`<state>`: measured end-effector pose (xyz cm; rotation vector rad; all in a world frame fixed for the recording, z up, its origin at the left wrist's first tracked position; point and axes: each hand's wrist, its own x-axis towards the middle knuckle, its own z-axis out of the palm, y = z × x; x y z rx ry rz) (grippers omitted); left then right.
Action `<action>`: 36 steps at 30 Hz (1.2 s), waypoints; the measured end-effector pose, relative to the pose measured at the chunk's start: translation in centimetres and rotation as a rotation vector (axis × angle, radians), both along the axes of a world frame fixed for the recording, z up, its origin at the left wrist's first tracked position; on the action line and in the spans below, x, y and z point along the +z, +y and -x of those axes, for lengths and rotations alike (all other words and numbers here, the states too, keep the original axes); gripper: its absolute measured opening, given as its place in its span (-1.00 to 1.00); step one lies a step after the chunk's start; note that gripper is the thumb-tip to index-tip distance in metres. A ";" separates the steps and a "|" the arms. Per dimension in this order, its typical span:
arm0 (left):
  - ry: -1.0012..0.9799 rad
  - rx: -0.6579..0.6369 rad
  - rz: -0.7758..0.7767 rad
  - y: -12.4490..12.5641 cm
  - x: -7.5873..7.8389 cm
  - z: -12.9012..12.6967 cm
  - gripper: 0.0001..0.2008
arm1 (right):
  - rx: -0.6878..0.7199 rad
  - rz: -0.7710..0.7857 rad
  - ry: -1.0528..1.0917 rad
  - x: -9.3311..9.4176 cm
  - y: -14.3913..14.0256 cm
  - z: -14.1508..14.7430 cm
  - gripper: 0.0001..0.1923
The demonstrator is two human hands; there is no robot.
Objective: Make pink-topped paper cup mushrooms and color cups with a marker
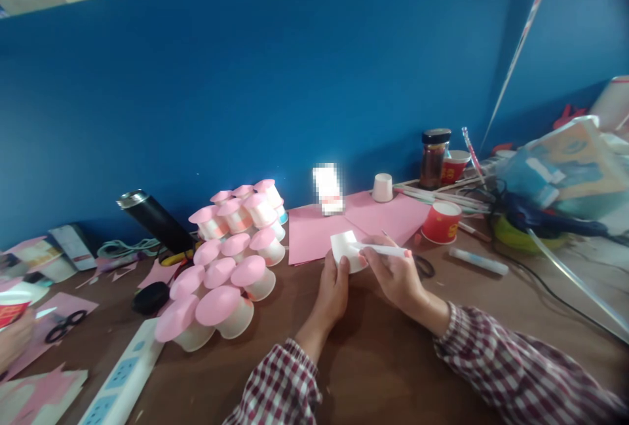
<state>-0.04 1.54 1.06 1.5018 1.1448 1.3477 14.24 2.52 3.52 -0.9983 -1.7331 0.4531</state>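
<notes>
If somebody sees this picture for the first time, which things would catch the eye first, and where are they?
First, the heap of cups with pink lids, stacked left of centre on the brown table. Next, in the middle, the left hand holds a small white cup while the right hand holds a white glue stick against it. Behind them lie pink paper sheets, before the blue wall.

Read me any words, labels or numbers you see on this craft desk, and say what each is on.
Nothing reads clearly.
Red paper cup: yellow marking, too blurred to read.
Second red cup behind the jar: yellow marking, unreadable.
Red-printed cup at the left edge: print unreadable.
Packaging at far right: printing too blurred.
White cup in the left hand: no text visible.
</notes>
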 end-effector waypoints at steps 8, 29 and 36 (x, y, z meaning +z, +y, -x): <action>0.013 0.010 0.013 0.1 -0.3 0.1 -0.65 | -0.003 -0.007 -0.017 -0.1 0.1 0.0 -0.78; 0.015 0.000 0.020 0.1 -0.2 0.0 -0.65 | -0.013 0.031 0.016 0.1 -0.1 0.1 -0.84; 0.020 0.007 0.021 0.0 -0.1 0.1 -0.64 | -0.005 0.021 0.012 0.2 -0.1 0.2 -0.85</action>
